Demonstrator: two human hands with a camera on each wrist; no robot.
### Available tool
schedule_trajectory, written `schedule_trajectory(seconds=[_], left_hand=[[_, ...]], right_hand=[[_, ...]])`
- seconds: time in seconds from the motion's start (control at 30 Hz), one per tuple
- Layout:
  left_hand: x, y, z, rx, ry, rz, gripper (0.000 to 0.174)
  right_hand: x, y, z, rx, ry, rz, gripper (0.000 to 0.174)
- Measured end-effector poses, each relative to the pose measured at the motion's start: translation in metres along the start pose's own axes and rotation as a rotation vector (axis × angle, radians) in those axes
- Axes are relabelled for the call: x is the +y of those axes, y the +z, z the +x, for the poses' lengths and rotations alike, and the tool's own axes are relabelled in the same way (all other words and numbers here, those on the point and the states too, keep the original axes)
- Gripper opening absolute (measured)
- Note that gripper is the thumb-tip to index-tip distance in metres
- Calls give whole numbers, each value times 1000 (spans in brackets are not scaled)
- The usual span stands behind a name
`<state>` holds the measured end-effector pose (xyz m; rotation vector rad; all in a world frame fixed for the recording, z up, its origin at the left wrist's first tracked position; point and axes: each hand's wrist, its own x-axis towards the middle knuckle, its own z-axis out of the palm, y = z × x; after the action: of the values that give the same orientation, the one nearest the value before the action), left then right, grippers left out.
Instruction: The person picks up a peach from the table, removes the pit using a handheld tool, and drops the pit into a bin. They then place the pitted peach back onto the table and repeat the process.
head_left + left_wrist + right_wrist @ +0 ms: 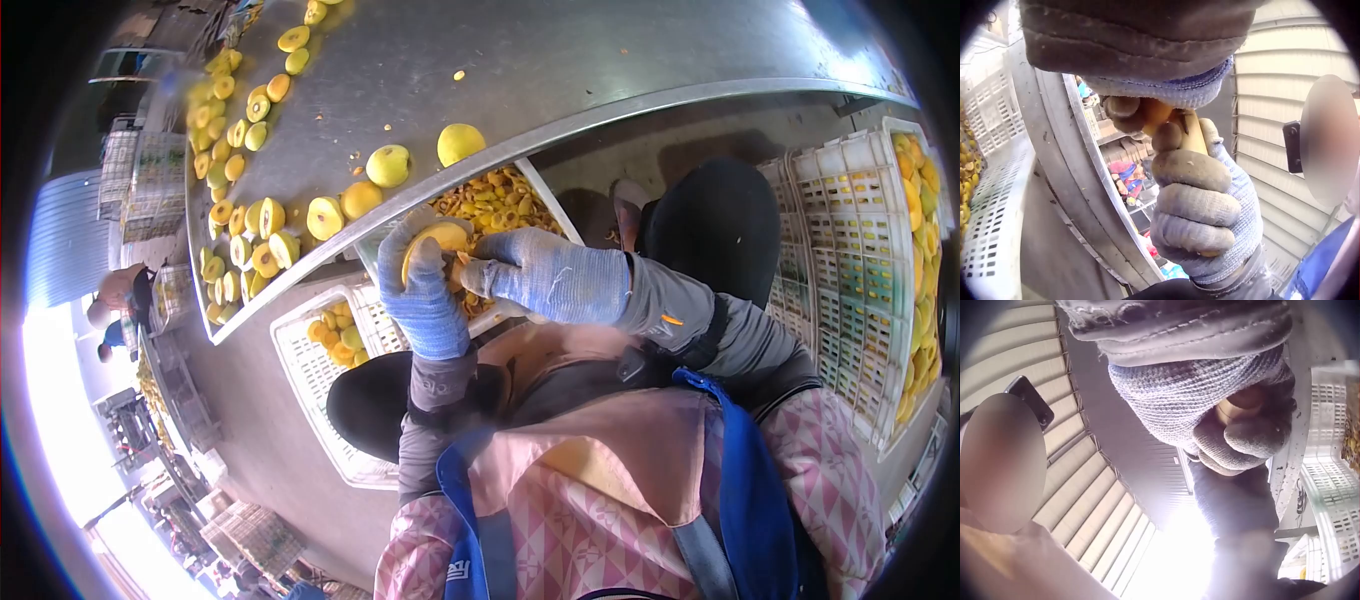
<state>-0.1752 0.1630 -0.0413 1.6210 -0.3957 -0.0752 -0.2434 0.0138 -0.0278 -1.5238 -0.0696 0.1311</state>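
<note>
In the head view, the gloved left hand [428, 300] grips a yellow fruit piece [447, 236] above the table edge. Close beside it, the gloved right hand [560, 276] meets the fruit with its fingertips. The left wrist view has the left hand [1166, 94] high up at orange fruit [1157, 114], and the right hand [1200, 194] below with its fingers curled round a tan handle [1192, 137]; a small dark tip shows near the fruit. Seen from the right wrist, the right hand [1210, 412] grips the handle's round end [1239, 405].
A metal table [560, 60] bears whole and halved yellow fruit [325, 217]. Beneath its edge stands a crate of small pieces [500, 195]. Another fruit crate [290, 335] is at the left, and stacked white crates [840, 270] are at the right. People are in the left background.
</note>
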Motion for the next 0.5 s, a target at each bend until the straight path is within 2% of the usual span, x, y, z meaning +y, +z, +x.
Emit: schedule_trajectory(seconds=[0.03, 0.13, 0.2, 0.37, 0.43, 0.5], left_hand=[[-1, 1, 0, 58, 2, 22, 42], [2, -1, 0, 21, -25, 26, 44], [6, 1, 0, 16, -31, -4, 45], [4, -1, 2, 14, -6, 0, 49], [4, -5, 2, -36, -76, -42, 51], [9, -2, 3, -39, -84, -102, 54]], right_hand=[[-1, 1, 0, -2, -2, -1, 39], [-1, 3, -1, -52, 109, 71, 41], [5, 8, -1, 50, -7, 30, 39], [15, 16, 4, 77, 1, 104, 39], [8, 12, 4, 75, -10, 114, 39], [-8, 1, 0, -125, 295, 294, 38]])
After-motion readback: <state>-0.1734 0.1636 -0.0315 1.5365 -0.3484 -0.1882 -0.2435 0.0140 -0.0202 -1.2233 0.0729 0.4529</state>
